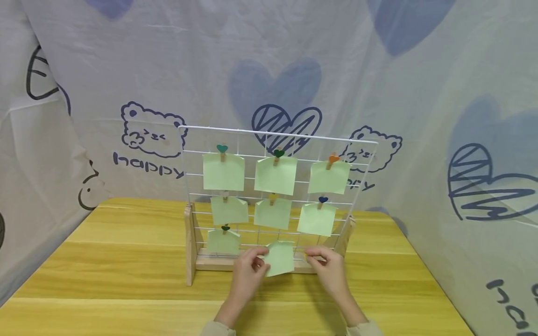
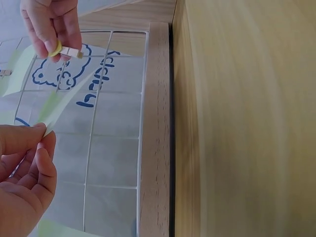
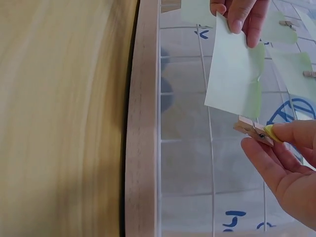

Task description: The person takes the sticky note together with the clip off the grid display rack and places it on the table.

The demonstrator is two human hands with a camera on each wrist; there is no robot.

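My left hand (image 1: 249, 270) pinches the left edge of a pale green sticky note (image 1: 279, 258) in front of the grid's bottom row. In the right wrist view the note (image 3: 234, 74) looks slightly creased near one edge. To the right of it, my right hand (image 1: 329, 269) holds a small wooden clothespin (image 3: 253, 130) with a yellow top between thumb and fingers. The clothespin is close to the note; whether they touch I cannot tell. Behind both hands stands a white wire grid (image 1: 278, 135) in a wooden base (image 1: 214, 264).
Several green notes hang on the grid by heart-topped clothespins, among them a top-left note (image 1: 223, 173) and a bottom-left note (image 1: 222, 242). The stand rests on a yellow wood-grain table (image 1: 126, 261). A printed white curtain (image 1: 201, 60) hangs behind.
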